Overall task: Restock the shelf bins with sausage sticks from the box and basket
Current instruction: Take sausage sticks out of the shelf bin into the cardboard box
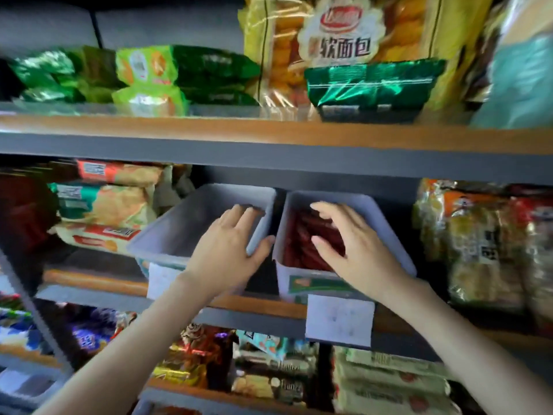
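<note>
1. Head view, middle shelf (254,304): left bin (185,223) and right bin (350,198), both grey, side by side with a narrow gap between, each with a white tag (339,320) hanging at the front.
2. Left hand (230,247) gripping the left bin by its right wall: fingers hooked over the rim and down inside, thumb pressed on the outer face.
3. Right bin filled with red sausage sticks (299,247), lying roughly front to back.
4. Right hand (356,250) down over those sticks, fingers bent and spread, thumb low against the pile. Touching them, but impossible to tell whether any stick is actually pinched.
5. Snack packets (101,211) stacked on both sides of the bins. Higher up, green packets and a large yellow bread bag (338,40) on the top shelf.
</note>
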### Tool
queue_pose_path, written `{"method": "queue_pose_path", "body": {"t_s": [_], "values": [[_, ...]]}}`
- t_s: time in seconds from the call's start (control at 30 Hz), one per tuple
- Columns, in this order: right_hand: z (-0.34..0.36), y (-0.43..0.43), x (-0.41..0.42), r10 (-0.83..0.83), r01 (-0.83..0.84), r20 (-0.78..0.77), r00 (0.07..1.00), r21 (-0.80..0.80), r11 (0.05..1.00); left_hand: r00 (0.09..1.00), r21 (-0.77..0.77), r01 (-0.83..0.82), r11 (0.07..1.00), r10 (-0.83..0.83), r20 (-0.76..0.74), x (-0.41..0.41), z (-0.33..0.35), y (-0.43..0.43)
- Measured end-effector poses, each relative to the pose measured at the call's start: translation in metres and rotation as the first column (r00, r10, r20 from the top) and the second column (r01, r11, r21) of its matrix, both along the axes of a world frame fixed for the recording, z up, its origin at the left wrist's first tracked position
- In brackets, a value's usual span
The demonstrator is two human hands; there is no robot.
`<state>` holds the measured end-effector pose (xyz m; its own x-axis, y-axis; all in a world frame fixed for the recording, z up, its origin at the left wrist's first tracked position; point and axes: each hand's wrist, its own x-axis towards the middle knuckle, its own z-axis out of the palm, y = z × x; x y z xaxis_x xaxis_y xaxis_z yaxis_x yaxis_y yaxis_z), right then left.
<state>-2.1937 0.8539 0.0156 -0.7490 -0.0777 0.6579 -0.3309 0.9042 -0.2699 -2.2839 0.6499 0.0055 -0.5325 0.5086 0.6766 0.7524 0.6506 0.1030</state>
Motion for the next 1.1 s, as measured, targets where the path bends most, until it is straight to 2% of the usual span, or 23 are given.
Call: {"method": "queue_pose_path", "body": {"t_s": [0.07,0.17,0.23,0.3,0.43,0.57,0.73,0.93,1.1], "values": [[0.006,0.015,-0.008,-0.095,0.091,0.092,0.991,0.042,0.995,0.998,-0.123,0.023,0.992,-0.016,0.059,-0.014,0.004,0.008],[0.006,0.031,-0.021,-0.208,0.163,0.187,0.960,0.229,0.960,0.993,-0.309,0.016,0.951,0.022,0.119,-0.027,0.009,0.017],[0.000,0.035,-0.028,-0.270,0.181,0.210,0.940,0.367,0.913,0.991,-0.389,0.035,0.921,0.018,0.133,-0.034,0.011,0.020],[-0.006,0.037,-0.034,-0.321,0.197,0.258,0.911,0.411,0.890,0.978,-0.440,0.090,0.894,0.006,0.211,-0.039,0.011,0.021],[-0.009,0.035,-0.050,-0.344,0.192,0.419,0.840,0.363,0.912,0.932,-0.448,0.194,0.872,-0.022,0.361,-0.046,0.011,0.021],[-0.010,0.038,-0.083,-0.393,0.235,0.564,0.726,0.333,0.913,0.910,-0.406,0.225,0.886,-0.043,0.412,-0.052,0.007,0.022],[-0.034,0.045,-0.118,-0.533,0.271,0.627,0.568,0.469,0.841,0.921,-0.364,0.212,0.907,-0.062,0.384,-0.060,-0.001,0.023],[-0.038,0.054,-0.111,-0.480,0.282,0.654,0.585,0.390,0.876,0.931,-0.340,0.196,0.920,-0.066,0.358,-0.061,-0.005,0.026],[-0.028,0.039,-0.108,-0.476,0.238,0.698,0.535,0.416,0.877,0.930,-0.358,0.195,0.913,-0.056,0.364,-0.061,-0.006,0.025]]}}
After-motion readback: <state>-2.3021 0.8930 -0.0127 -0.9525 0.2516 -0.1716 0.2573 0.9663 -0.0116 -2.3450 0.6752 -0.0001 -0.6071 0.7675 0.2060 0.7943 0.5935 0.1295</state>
